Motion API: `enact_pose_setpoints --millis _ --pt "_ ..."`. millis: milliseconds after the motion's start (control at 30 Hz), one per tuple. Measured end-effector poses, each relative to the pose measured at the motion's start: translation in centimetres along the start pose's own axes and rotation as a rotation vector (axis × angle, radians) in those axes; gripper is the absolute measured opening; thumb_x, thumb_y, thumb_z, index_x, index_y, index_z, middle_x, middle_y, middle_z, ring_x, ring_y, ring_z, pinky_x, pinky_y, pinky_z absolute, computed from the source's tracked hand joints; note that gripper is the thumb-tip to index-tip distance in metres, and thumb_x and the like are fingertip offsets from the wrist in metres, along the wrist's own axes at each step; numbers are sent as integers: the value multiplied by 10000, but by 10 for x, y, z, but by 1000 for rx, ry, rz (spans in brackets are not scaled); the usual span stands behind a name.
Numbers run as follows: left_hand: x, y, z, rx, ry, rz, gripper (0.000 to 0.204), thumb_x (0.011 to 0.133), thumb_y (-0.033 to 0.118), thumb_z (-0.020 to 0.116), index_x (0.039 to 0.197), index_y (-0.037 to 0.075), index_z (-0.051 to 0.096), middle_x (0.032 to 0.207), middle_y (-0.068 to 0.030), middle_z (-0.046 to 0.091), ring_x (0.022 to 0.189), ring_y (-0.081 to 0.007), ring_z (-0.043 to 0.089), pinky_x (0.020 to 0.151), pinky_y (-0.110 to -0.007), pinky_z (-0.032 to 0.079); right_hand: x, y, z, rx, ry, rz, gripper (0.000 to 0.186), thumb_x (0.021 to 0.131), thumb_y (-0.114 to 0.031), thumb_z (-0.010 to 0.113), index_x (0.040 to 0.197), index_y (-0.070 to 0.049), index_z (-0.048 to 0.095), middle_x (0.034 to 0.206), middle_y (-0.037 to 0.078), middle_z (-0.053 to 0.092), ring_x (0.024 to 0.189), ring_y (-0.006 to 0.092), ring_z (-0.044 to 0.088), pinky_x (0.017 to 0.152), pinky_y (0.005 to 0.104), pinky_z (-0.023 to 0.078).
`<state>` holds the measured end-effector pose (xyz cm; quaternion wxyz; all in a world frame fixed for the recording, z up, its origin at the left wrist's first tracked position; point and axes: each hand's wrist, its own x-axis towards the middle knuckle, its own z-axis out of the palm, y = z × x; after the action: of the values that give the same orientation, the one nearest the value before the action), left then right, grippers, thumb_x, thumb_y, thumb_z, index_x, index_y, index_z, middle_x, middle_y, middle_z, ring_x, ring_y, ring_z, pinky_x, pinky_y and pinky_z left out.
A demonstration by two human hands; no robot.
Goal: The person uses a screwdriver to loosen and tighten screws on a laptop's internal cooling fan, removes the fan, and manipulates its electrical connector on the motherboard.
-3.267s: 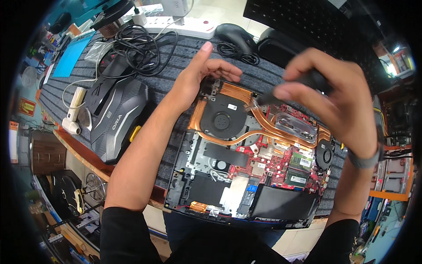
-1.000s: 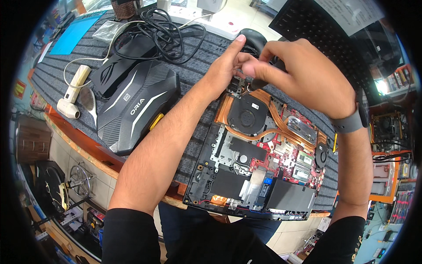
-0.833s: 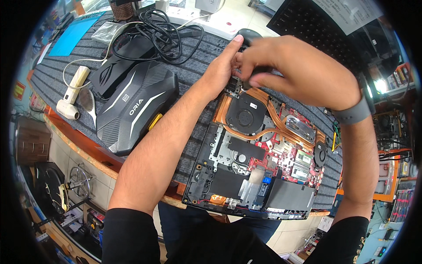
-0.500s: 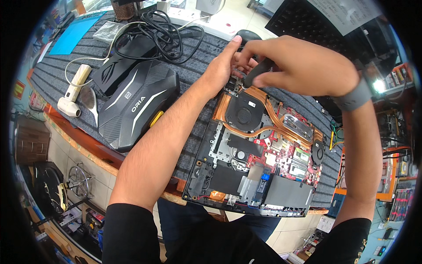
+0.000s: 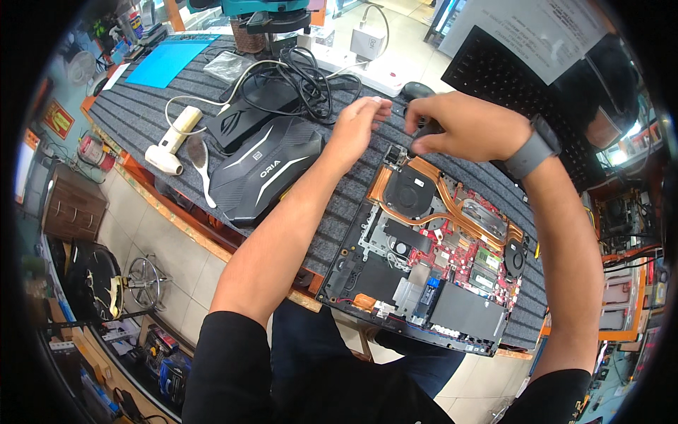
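An opened laptop (image 5: 441, 247) lies on the striped grey mat, its red circuit board, copper heat pipes and two fans exposed. My right hand (image 5: 466, 127) is closed around a dark-handled screwdriver (image 5: 428, 130) above the laptop's far left corner; its tip is hard to make out. My left hand (image 5: 357, 127) hovers over the mat just left of that corner, apart from the laptop. Its fingers reach forward, and I see nothing in them. Below my right hand, the metal hinge (image 5: 397, 153) sits at the corner beside the left fan (image 5: 409, 191).
Left of my left arm lie a black angular case (image 5: 265, 169), a black power adapter (image 5: 258, 116) with coiled cables, a brush (image 5: 200, 159) and a cream hot-air tool (image 5: 173, 141). Behind stand a mouse (image 5: 417, 90), a white power strip (image 5: 378, 76) and a dark keyboard (image 5: 508, 78).
Both hands have lifted off the hinge corner and drawn apart. The screwdriver has come away from the hinge with my right hand. My view has shifted, showing more of the table's far side.
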<state>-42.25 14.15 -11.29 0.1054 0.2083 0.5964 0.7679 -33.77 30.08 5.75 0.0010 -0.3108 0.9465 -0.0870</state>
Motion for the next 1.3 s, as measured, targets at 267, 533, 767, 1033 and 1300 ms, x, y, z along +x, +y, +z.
enact_pose_setpoints --millis 267,533,767,1033,1300 --pt "-7 99 -59 573 50 363 320 1008 292 674 1201 50 753 1156 -101 736 1088 -225 684 959 -389 529 -4 -9 -10 -87 -186 341 235 990 -255 699 988 -25 742 903 188 743 893 359 738 822 461 578" --pt "-23 70 -20 1053 -286 251 204 919 114 711 1095 25 766 1144 -139 723 1085 -323 691 984 -421 546 7 -10 -11 6 -202 242 169 994 -195 693 1005 -26 685 936 157 715 892 318 700 818 424 541" --pt "-38 43 -14 820 -448 322 183 970 70 682 1125 23 766 1115 -126 700 1042 -298 684 921 -402 552 -1 -6 -11 -81 -180 214 251 1049 -263 646 1032 -17 693 832 192 684 778 362 672 738 436 526" --pt "-39 34 -13 879 -493 385 170 961 126 719 1096 41 776 1071 -109 665 1054 -298 643 913 -401 534 2 -19 -14 -198 -219 411 306 1036 -313 681 986 -13 707 799 180 695 728 354 661 709 423 529" --pt "-40 30 -6 921 -445 419 195 904 191 785 1004 25 763 1025 -124 656 1042 -317 639 902 -419 529 -5 -15 -8 -73 -152 223 197 949 -168 740 1064 -26 666 972 186 691 913 365 668 830 425 537"
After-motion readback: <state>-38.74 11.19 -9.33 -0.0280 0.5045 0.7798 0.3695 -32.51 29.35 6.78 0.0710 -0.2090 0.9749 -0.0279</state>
